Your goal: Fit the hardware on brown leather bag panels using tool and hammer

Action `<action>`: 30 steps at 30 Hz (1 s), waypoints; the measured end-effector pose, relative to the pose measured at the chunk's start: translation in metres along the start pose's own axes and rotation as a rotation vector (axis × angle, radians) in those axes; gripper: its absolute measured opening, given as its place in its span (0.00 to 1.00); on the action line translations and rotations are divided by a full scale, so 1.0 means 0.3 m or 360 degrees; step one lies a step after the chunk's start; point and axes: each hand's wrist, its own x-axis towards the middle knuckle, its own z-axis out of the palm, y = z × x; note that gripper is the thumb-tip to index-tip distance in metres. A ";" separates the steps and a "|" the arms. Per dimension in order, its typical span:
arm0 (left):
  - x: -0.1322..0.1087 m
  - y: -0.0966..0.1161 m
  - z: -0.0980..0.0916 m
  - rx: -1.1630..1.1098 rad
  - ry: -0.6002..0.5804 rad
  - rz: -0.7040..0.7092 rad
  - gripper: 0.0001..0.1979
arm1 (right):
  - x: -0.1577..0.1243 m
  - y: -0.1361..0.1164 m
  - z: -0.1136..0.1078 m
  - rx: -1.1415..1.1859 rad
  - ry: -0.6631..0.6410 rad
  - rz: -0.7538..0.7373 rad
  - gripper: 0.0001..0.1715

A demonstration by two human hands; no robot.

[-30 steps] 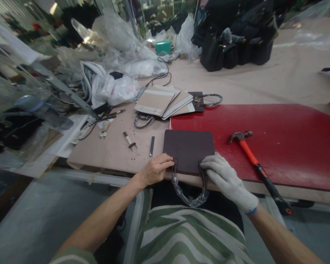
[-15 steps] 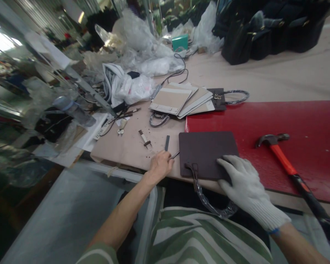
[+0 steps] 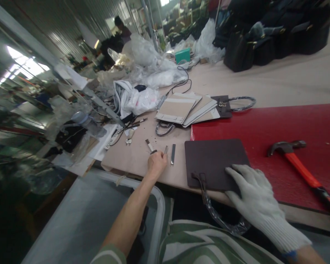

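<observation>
My bare left hand (image 3: 157, 164) is closed round a thin metal tool (image 3: 165, 149) whose tip points away from me. Beside it on the table lie a flat grey metal strip (image 3: 173, 154) and a small tool with a pale handle (image 3: 149, 145), partly hidden behind the hand. My gloved right hand (image 3: 251, 189) rests with fingers spread on a dark brown panel (image 3: 216, 161). From the panel's near edge a plastic-wrapped handle (image 3: 213, 212) hangs toward my lap.
A hammer (image 3: 302, 167) lies on the red sheet (image 3: 275, 124) at right. Stacked beige panels (image 3: 176, 108) sit behind. Plastic bags (image 3: 145, 99), a bottle (image 3: 88, 123) and pliers (image 3: 129, 136) are at left; black bags (image 3: 239, 51) stand at the back.
My left hand has moved left, away from the brown panel and the metal strip, with the thin tool now pointing forward. The camera view has shifted; my right hand stays on the panel.
</observation>
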 end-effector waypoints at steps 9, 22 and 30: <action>0.019 0.048 0.016 -0.0066 -0.0060 0.0129 0.15 | -0.004 -0.006 -0.002 0.0009 -0.0007 -0.0001 0.30; 0.092 0.104 -0.002 -0.0458 -0.0415 -0.0015 0.10 | -0.007 -0.041 -0.038 0.0100 -0.0141 0.0137 0.32; -0.018 0.058 0.023 -0.1456 -0.0498 -0.0163 0.16 | -0.008 -0.039 -0.045 0.0174 -0.0134 0.0143 0.32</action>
